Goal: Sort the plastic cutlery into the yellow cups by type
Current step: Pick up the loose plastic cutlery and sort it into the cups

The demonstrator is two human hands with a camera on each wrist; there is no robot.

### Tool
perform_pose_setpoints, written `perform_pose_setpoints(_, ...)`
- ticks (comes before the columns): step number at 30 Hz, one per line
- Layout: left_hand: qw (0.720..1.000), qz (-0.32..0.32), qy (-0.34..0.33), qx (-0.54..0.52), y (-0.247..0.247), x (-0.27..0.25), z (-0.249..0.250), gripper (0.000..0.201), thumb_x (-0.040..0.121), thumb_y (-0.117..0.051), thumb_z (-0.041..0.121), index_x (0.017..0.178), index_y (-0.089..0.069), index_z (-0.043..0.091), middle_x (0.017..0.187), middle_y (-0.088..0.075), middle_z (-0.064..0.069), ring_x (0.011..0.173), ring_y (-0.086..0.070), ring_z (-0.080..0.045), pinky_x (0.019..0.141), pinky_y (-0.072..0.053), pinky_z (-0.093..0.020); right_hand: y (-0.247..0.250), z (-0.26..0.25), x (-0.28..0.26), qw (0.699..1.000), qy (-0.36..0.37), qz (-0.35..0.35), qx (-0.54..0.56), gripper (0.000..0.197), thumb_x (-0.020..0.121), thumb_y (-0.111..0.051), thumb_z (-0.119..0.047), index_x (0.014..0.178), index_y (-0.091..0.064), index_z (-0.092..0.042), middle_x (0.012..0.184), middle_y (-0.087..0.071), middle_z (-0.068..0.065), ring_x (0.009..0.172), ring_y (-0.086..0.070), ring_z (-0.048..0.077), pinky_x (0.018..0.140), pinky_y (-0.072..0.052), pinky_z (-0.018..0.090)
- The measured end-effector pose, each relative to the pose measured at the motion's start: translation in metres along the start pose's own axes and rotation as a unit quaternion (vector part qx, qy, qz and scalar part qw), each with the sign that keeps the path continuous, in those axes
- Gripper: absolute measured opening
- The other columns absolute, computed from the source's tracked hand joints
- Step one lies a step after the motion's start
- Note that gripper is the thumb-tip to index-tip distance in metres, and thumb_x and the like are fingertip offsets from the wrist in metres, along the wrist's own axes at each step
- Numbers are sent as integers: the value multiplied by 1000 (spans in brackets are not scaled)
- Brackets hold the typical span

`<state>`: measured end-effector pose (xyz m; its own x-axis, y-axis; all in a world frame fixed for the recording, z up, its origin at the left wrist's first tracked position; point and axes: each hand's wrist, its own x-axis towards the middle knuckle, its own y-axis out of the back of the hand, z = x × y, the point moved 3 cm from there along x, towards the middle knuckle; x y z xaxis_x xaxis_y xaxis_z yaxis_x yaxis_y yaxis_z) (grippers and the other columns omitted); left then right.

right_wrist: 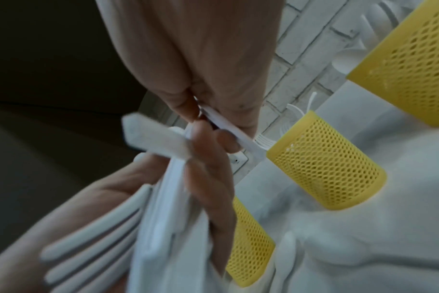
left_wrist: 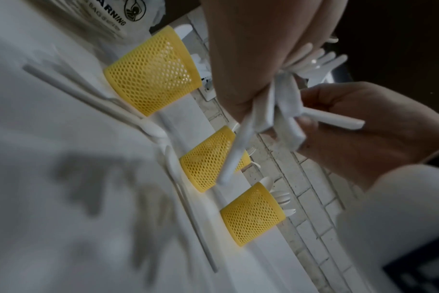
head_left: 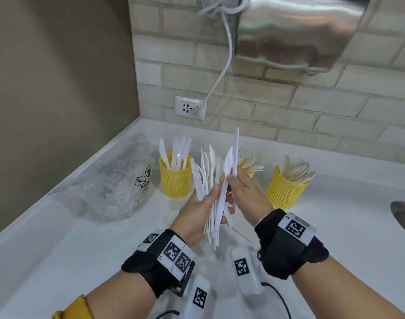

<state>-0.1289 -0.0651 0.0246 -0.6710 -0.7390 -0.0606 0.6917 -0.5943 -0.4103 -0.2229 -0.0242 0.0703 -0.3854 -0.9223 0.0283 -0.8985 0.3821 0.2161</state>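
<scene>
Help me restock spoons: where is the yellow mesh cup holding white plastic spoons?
In the head view, the yellow mesh cup of white plastic spoons stands farthest right of three cups on the white counter, beyond the right hand.

Your hands hide most of the middle yellow mesh cup (head_left: pixel 249 166); the steel sink (head_left: pixel 404 217) beside the right yellow mesh cup (head_left: pixel 284 192) runs off-frame.
</scene>
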Motion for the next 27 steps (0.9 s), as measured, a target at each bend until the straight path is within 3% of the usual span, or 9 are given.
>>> perform_pose_setpoints(2,1000,26,-5,-6,0,2,1,35,93,-50,31,122,-56,13,83,-68,-6,63,-66,-15,56,-54,-27,-1,-1,-2,999,11,21,35,20,98,-31,-12,101,-46,2,73,-47,11,42,-47,5,40,-38,20)
perform_pose_setpoints(5,996,82,-8,-25,8,8,1,33,93,-52,15,124,-46,8,79,-61,-6,51,-64,-11,47,-52,-23,8,-7,0,980,59,117,149,16,101,-28,-14,98,-43,-7,69,-45,5,48,-49,13,49,-44,24)
perform_pose_setpoints(7,995,100,-16,-7,14,10,1,37,89,-54,4,124,-43,9,81,-57,-6,49,-64,-11,45,-51,-24,15,-13,3,968,86,143,188,15,101,-29,-18,97,-41,-11,64,-39,0,41,-38,10,41,-36,21)
perform_pose_setpoints(9,995,96,-20,23,16,10,0,41,87,-55,0,126,-42,6,83,-55,-7,48,-63,-12,46,-50,-25,15,-16,5,975,89,117,169,16,98,-42,-22,88,-46,-11,50,-35,-7,35,-28,7,36,-25,19)
perform_pose_setpoints(12,993,88,-24,69,14,10,-4,35,88,-54,1,122,-48,1,78,-58,-6,50,-63,-12,50,-51,-26,1,-13,4,995,85,52,24,13,85,-63,-8,73,-57,-8,37,-43,-11,33,-37,3,36,-31,14)
perform_pose_setpoints(15,989,66,-49,125,7,6,-2,28,91,-49,5,118,-57,10,75,-63,-3,53,-61,-11,54,-49,-26,-11,-1,5,998,54,-4,-42,8,80,-64,1,76,-63,-5,41,-45,3,30,-42,15,36,-37,19)
perform_pose_setpoints(18,981,81,-76,162,5,5,-1,31,89,-44,0,115,-58,12,73,-63,-2,51,-59,-10,50,-47,-25,-12,4,10,994,45,-11,-101,4,76,-60,5,78,-62,2,33,-46,-4,27,-42,11,38,-38,21)
perform_pose_setpoints(22,969,97,-114,195,5,5,-2,29,87,-50,3,114,-52,16,79,-61,-5,50,-57,-11,49,-45,-24,-15,4,10,993,58,-33,-98,11,74,-49,0,74,-56,9,61,-59,30,39,-51,28,44,-43,32)
perform_pose_setpoints(27,969,101,-107,200,8,6,-6,43,87,-54,0,123,-43,20,76,-54,0,45,-55,-8,52,-49,-27,-5,-2,14,992,98,53,-52,13,93,-42,-12,80,-44,-12,61,-42,-6,53,-38,9,50,-31,18)
